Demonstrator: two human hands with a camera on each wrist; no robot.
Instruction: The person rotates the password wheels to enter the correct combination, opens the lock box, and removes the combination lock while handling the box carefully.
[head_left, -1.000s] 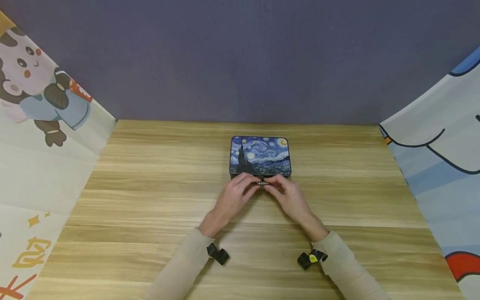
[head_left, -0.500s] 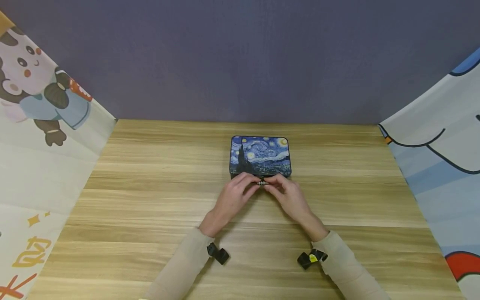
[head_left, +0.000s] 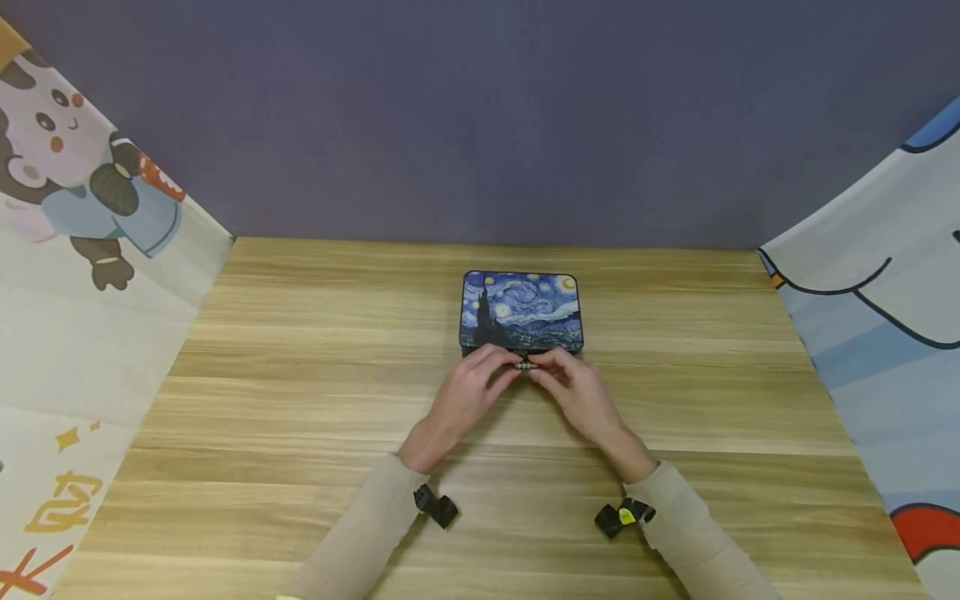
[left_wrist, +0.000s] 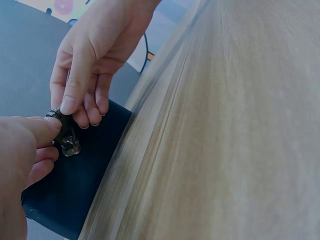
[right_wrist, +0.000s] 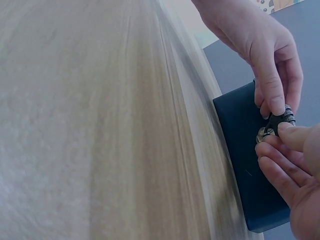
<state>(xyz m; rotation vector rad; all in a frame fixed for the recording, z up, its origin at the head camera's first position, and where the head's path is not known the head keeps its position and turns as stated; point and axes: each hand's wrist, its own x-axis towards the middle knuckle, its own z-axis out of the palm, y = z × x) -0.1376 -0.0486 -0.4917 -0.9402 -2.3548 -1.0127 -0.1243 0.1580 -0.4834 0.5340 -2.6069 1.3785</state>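
Note:
A small dark combination padlock (head_left: 524,366) with ridged dials hangs at the front of a tin box (head_left: 521,310) whose lid bears a swirling blue night-sky painting. Its shackle passes through a shiny metal clasp (left_wrist: 71,148) on the box's dark front wall. From the left, my left hand (head_left: 463,396) pinches one end of the padlock between thumb and fingers. My right hand (head_left: 583,400) pinches the other end, its thumb (left_wrist: 75,90) close beside the dials in the left wrist view. Fingertips hide much of the padlock (right_wrist: 281,120) in the right wrist view.
The box stands on a wood-grain table (head_left: 337,333) near its back edge. A dark blue-grey wall panel (head_left: 480,125) rises behind. Cartoon-printed sheets hang on the left (head_left: 67,333) and right (head_left: 862,333). Both wrists wear black cameras over beige sleeves.

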